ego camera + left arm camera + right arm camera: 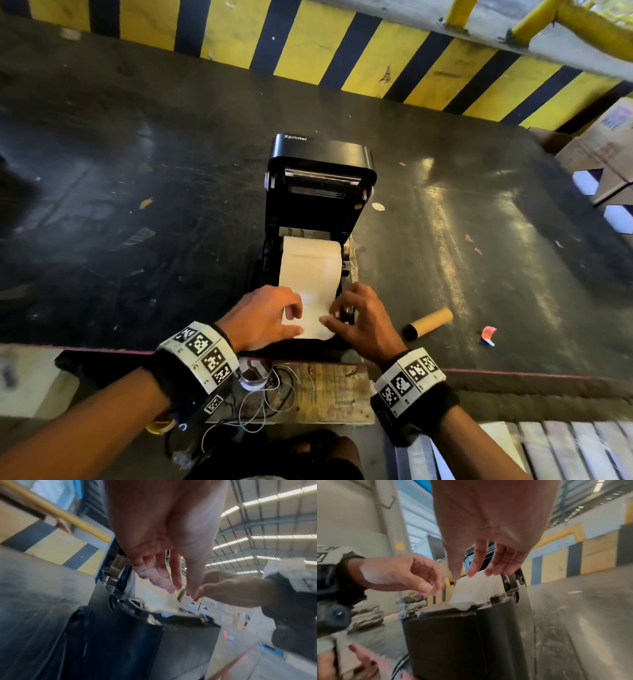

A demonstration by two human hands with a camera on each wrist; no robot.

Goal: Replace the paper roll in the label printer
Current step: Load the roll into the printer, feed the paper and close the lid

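Observation:
A black label printer (318,154) stands on the dark table with its lid tipped up and back. A white paper roll (311,263) sits in its bay, and the paper strip (313,308) runs forward over the front edge. My left hand (294,318) hovers over the strip's left side, fingers loosely bent. My right hand (330,313) is at the strip's right side, thumb lying on the paper. In the right wrist view the right hand's fingertips (489,573) touch the paper (471,588) above the printer body (462,635). In the left wrist view the left hand (171,586) stays relaxed just above the paper (159,600).
An empty brown cardboard core (428,322) lies on the table right of my right hand, with a red scrap (488,335) beyond it. Cardboard boxes (603,150) stand at the right edge. A yellow-and-black striped barrier (308,44) runs behind. Wires and a board (308,394) sit below the table's front edge.

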